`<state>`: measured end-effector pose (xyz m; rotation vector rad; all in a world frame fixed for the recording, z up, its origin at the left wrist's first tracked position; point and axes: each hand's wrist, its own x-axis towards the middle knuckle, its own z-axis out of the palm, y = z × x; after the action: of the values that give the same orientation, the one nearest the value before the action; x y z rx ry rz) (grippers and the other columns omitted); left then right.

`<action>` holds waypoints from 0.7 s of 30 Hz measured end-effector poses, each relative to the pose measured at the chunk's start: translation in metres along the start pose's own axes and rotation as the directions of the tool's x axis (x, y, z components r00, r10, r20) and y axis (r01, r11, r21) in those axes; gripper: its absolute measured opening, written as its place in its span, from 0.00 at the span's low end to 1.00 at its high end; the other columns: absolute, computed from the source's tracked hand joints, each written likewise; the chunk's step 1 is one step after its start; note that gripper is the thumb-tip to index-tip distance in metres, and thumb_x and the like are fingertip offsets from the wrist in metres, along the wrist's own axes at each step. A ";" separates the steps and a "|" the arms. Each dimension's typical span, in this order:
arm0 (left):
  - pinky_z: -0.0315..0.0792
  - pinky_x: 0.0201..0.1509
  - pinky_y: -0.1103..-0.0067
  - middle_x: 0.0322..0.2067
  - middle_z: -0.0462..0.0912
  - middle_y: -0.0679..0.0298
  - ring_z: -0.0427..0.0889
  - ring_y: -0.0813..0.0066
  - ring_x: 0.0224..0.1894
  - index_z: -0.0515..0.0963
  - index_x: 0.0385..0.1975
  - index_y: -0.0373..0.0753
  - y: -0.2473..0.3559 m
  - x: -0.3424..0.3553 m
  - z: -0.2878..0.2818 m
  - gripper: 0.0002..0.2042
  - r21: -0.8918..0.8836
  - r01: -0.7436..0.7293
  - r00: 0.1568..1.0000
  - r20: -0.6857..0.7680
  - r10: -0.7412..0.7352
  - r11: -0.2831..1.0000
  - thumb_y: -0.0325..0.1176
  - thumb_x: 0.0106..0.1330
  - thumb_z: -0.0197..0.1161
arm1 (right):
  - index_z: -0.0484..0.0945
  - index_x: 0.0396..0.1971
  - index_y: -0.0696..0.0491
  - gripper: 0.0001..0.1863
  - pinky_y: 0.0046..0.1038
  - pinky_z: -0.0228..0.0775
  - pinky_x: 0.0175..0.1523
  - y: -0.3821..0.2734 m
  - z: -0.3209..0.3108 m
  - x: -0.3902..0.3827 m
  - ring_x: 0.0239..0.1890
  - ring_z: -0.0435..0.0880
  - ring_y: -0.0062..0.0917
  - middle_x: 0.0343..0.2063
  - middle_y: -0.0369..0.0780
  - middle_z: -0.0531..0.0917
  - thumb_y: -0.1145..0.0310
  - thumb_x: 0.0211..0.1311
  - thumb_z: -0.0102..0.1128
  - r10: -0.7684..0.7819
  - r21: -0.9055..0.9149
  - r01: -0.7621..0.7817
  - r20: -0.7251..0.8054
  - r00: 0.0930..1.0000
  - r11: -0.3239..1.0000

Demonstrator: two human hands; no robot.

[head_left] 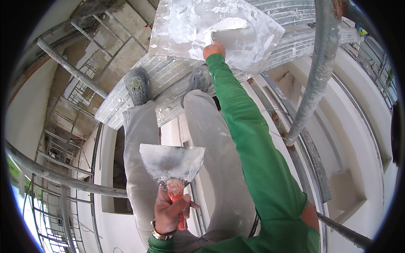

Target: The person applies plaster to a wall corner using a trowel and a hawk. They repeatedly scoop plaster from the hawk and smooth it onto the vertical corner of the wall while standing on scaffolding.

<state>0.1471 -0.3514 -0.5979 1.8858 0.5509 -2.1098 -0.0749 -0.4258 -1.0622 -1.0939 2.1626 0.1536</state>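
My left hand (170,211) is closed round the worn red handle (175,189) of a wide putty knife, held low in front of my legs. Its flared metal blade (172,162) points away from me and is smeared with white putty. My right arm reaches far forward over a broad flat board (168,45) coated in the same putty. There my right hand (214,49) is a fist round a small putty-covered blade tool (212,39), whose handle the fingers hide. A thick ridge of putty (230,24) lies just beyond that fist.
Under my shoes (137,84) runs a ribbed metal scaffold plank (114,107), spattered white, which also bears the board. A thick scaffold pipe (316,76) rises at the right, and a curved rail (76,181) crosses at the left. Ladder-like frames (69,69) and a deep drop show beyond.
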 end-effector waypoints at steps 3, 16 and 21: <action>0.82 0.32 0.70 0.17 0.74 0.63 0.70 0.79 0.12 0.59 0.57 0.27 -0.001 0.000 -0.010 0.25 0.021 -0.005 1.000 -0.001 0.005 1.000 0.25 0.60 0.57 | 0.79 0.42 0.58 0.18 0.40 0.72 0.54 -0.008 0.004 -0.004 0.47 0.81 0.45 0.42 0.49 0.84 0.65 0.52 0.55 -0.024 0.079 0.026 -0.021 0.999 0.997; 0.81 0.38 0.66 0.27 0.79 0.60 0.73 0.79 0.15 0.61 0.56 0.30 -0.012 -0.008 -0.051 0.20 -0.123 -0.053 0.994 0.085 0.064 0.991 0.23 0.66 0.56 | 0.68 0.55 0.56 0.19 0.62 0.57 0.66 0.000 0.000 -0.025 0.55 0.76 0.40 0.51 0.43 0.77 0.80 0.64 0.50 -0.215 0.767 -0.503 0.455 0.864 -0.398; 0.80 0.41 0.63 0.35 0.77 0.59 0.73 0.75 0.15 0.62 0.58 0.34 -0.027 -0.006 -0.069 0.19 -0.213 -0.064 0.943 0.308 0.129 0.975 0.31 0.70 0.53 | 0.68 0.58 0.56 0.24 0.57 0.56 0.68 -0.009 -0.087 -0.079 0.60 0.75 0.40 0.55 0.45 0.76 0.81 0.61 0.51 -0.485 0.741 -0.518 0.296 0.823 -0.428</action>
<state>0.1977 -0.2972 -0.5954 1.3962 0.5576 -2.1454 -0.0831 -0.4132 -0.9459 0.3051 0.7096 -1.1911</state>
